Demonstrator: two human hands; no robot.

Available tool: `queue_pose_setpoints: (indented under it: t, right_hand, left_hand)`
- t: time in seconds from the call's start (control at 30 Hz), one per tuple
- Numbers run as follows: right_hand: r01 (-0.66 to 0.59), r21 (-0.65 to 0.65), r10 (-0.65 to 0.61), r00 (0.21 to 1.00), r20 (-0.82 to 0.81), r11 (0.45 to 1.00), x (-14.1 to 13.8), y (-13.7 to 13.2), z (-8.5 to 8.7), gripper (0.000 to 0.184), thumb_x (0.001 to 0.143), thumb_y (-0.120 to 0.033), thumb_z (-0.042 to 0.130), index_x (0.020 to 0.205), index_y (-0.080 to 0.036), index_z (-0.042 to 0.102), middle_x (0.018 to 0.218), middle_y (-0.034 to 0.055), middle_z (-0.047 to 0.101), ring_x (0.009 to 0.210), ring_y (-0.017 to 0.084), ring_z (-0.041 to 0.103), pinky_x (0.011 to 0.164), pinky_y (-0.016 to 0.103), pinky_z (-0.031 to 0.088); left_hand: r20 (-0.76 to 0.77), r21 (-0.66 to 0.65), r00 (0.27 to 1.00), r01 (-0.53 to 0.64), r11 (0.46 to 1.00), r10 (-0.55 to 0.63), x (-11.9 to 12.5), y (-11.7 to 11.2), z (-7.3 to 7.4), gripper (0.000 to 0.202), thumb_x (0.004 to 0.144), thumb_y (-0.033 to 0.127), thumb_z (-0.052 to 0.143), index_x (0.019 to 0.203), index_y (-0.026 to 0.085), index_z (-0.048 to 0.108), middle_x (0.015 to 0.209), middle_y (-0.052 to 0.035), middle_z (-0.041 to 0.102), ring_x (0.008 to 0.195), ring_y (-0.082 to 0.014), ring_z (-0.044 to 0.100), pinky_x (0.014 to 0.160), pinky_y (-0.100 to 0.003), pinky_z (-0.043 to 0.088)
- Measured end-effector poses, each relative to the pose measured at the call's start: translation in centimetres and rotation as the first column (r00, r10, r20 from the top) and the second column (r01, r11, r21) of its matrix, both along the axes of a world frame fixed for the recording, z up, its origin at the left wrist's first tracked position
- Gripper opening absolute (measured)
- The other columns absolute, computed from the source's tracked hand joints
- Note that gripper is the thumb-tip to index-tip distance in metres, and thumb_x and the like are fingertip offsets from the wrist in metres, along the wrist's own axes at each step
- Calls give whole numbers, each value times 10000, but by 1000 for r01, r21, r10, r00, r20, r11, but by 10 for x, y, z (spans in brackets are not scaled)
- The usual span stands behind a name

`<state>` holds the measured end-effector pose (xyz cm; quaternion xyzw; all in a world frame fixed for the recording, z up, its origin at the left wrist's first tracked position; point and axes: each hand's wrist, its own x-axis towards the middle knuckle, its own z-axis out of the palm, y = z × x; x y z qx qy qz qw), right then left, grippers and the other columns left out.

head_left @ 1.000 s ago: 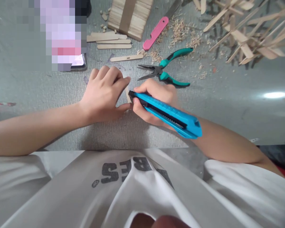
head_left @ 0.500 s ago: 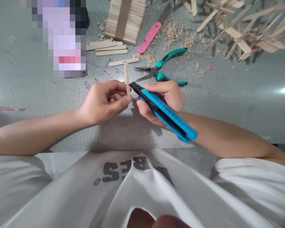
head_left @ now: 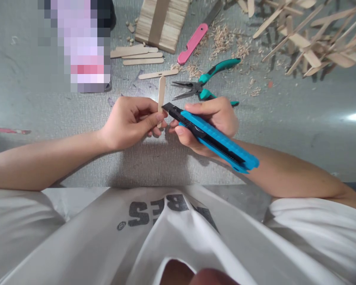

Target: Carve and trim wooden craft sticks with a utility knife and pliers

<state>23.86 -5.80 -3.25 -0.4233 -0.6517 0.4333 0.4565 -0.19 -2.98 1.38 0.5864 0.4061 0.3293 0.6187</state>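
Note:
My left hand (head_left: 130, 120) pinches a flat wooden stick (head_left: 161, 93) between thumb and fingers and holds it upright above the grey table (head_left: 284, 118). My right hand (head_left: 210, 118) is wrapped round a blue utility knife (head_left: 213, 136). The knife's black tip points left and sits right beside the stick, just above my left thumb. Whether the blade touches the wood I cannot tell.
Teal needle-nose pliers (head_left: 207, 81) lie just behind my right hand. Further back are a pink-handled knife (head_left: 192, 43), a bundled stack of sticks (head_left: 161, 23), several loose sticks (head_left: 136, 55), wood shavings (head_left: 225, 39) and a structure of glued sticks (head_left: 314, 35) at the far right. A phone (head_left: 89, 51) lies at the far left.
A second ago my left hand pressed the stick flat on the table with the knife at it. The stick was then lifted upright, and both hands now hold it and the knife in the air.

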Motion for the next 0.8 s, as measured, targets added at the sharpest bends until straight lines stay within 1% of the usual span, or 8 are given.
queue_pose_setpoints:
  t: [0.1,0.27,0.33,0.43,0.53,0.6,0.67,0.8]
  right_hand:
    - [45,112,-43,999,-12,993,1,1,5,461,929,-566,914,1307,-421,692,945,-32,859,730,275,834,663,499,730]
    - [-3,8,3,1000,2,1000,-1,7,15,418,958,-662,854,1233,-399,683,907,-19,840,672,243,791,597,442,692]
    - [-48,35,50,996,-73,998,-3,11,16,371,961,-571,882,1226,-401,686,896,-36,845,650,220,783,563,396,665]
    - [-105,116,132,958,-254,988,-7,17,18,362,955,-347,914,1254,-377,711,888,-64,861,631,190,796,519,325,651]
    - [-109,111,138,942,-304,988,-8,18,20,337,963,-293,916,1243,-337,733,913,-58,866,647,173,813,543,298,680]
    - [-67,87,87,963,-255,994,-7,15,21,297,989,-357,896,1229,-359,722,940,-55,857,647,179,803,551,328,684]
    - [-8,80,19,990,-138,997,-4,12,21,305,989,-459,883,1227,-397,702,949,-45,845,655,209,789,572,391,679]
    - [77,164,-88,994,64,983,0,6,15,432,921,-552,925,1259,-417,692,913,-28,814,718,262,784,663,463,657]
  left_hand:
    - [19,-3,1000,17,1000,-17,-1,1,-2,601,968,764,863,877,180,760,851,-96,854,660,-151,806,572,-236,650]
    - [47,-41,999,23,999,-21,-3,1,-4,503,979,665,909,920,182,783,847,-80,855,661,-160,813,615,-262,697]
    - [42,-46,999,25,999,-23,-3,1,-3,447,985,602,926,909,186,781,838,-65,853,671,-160,820,627,-257,702]
    - [32,-42,999,28,999,-26,-2,2,-2,394,997,532,929,879,192,769,822,-46,848,676,-156,819,637,-256,706]
    - [31,-46,999,12,999,-10,-2,2,-2,411,1001,562,921,904,195,765,826,-44,847,676,-156,818,637,-266,714]
    - [33,-56,999,12,998,-10,-2,2,-3,456,996,628,908,939,201,761,848,-49,854,682,-157,820,641,-279,725]
    - [32,-70,999,21,997,-19,-2,2,-3,494,986,671,901,963,201,754,870,-57,859,698,-158,826,653,-283,733]
    - [21,-85,1000,-13,996,15,0,0,-3,441,994,589,925,979,191,737,868,-54,857,736,-162,855,670,-248,730]
